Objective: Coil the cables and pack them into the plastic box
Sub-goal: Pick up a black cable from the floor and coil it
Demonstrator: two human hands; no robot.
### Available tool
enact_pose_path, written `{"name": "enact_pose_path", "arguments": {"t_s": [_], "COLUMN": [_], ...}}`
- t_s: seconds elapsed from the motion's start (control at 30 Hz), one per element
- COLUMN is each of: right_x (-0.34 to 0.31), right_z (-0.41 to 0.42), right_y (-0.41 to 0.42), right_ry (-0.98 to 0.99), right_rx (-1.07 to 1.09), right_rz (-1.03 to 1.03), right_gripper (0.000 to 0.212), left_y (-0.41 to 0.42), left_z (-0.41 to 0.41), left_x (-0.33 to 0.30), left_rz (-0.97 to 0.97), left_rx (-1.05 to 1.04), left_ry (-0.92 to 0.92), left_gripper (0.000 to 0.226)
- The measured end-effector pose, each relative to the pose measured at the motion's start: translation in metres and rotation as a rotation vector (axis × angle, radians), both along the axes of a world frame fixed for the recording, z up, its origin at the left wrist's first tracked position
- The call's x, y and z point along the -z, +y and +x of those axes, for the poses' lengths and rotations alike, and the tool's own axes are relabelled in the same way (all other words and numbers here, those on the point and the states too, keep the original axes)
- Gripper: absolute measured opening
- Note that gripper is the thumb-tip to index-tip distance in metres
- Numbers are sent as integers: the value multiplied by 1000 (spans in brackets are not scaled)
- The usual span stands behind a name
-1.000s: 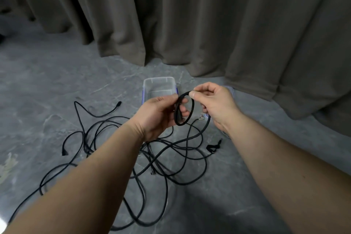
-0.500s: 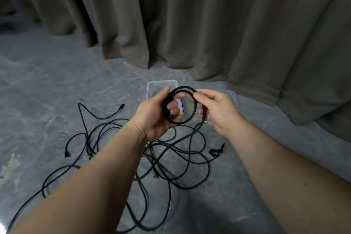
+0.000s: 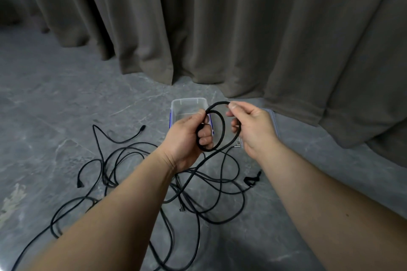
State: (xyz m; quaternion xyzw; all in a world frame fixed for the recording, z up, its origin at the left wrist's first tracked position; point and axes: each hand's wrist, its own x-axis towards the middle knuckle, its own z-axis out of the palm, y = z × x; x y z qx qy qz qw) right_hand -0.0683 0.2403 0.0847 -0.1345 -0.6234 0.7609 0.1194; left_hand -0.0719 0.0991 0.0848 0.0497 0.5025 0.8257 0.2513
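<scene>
My left hand [image 3: 187, 138] grips a small coil of black cable [image 3: 218, 127] in front of me, fingers curled through the loops. My right hand [image 3: 253, 125] pinches the same cable at the top of a new loop, just right of the coil. The cable's free length drops from my hands into a tangle of black cables [image 3: 198, 182] on the floor. A clear plastic box [image 3: 189, 103] with blue clips stands on the floor behind my hands, partly hidden by them.
Grey-brown curtains [image 3: 220, 28] hang to the grey stone floor just behind the box. Loose cable ends lie at the left [image 3: 80, 185] and right [image 3: 251, 180] of the tangle. A clear lid edge [image 3: 274, 121] shows behind my right hand.
My right hand has brought another loop of cable up and over toward the coil in my left hand. The coil has turned and shifted slightly; the trailing cable has drawn up from the floor.
</scene>
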Motion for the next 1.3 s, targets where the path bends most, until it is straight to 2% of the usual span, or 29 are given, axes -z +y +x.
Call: {"name": "enact_pose_path", "arguments": {"t_s": [0.1, 0.3, 0.37, 0.47, 0.57, 0.67, 0.83, 0.97, 1.03, 1.13, 1.3], "right_x": [3, 12, 11, 3, -15, -49, -143, -247, -308, -405, -554], "right_z": [4, 13, 12, 11, 12, 21, 56, 75, 84, 101, 124], "right_y": [0, 2, -1, -4, -8, -4, 14, 15, 14, 11, -7], "right_ry": [-35, -228, -269, -303, -325, -370, -471, -457, -437, -439, -360], "right_rx": [-7, -319, -329, -322, -242, -235, -359, -450, -499, -579, -619], "right_rz": [37, -86, -56, -37, -56, -36, 39, 481, 640, 831, 904], "right_gripper": [14, 22, 21, 8, 15, 12, 22, 16, 16, 28, 37], "left_y": [-3, -17, -19, -19, -18, -13, -7, 0, 3, 5, -13], "left_z": [-4, -15, -17, -20, -24, -27, -26, -16, -7, 12, 45], "left_x": [-2, -12, -13, -19, -37, -76, -186, -291, -348, -430, -545], "left_rz": [50, 347, 383, 407, 435, 441, 413, 298, 195, 33, -181], "left_rx": [-28, -93, -152, -234, -264, -270, -279, -261, -240, -194, -46], "left_ry": [-61, -165, -180, -199, -210, -233, -298, -283, -223, -106, 98], "left_gripper": [32, 16, 19, 29, 29, 29, 31, 28, 27, 28, 28]}}
